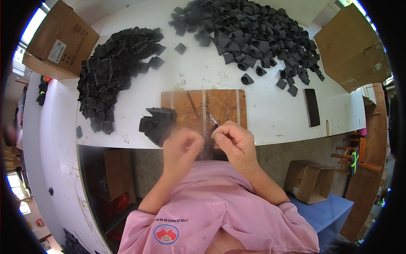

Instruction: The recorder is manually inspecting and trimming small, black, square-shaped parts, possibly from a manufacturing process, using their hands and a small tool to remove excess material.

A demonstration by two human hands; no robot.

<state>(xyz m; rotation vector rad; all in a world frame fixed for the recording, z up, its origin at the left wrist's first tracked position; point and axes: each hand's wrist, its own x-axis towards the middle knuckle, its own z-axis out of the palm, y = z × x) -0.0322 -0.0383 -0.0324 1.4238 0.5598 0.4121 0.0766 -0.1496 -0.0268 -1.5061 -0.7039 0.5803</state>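
Note:
Over the front edge of the table, my left hand (184,148) is curled with thumb and fingers pinched; what it holds, if anything, I cannot make out. My right hand (237,143) is closed on a thin metal-tipped tool (214,120) that points away from me over the brown board (182,99). A blurred dark strip (208,146) is between the two hands; which one grips it is unclear. Beside my left hand lies a small heap of flat black pieces (157,125), partly over the board's left edge.
Flat black pieces form a large pile (112,67) at the left. Black tube-shaped pieces (258,36) spread across the far right. Cardboard boxes (63,40) stand at both far corners. A black phone (312,107) lies at the right. Below is an open carton (308,180) by a blue surface.

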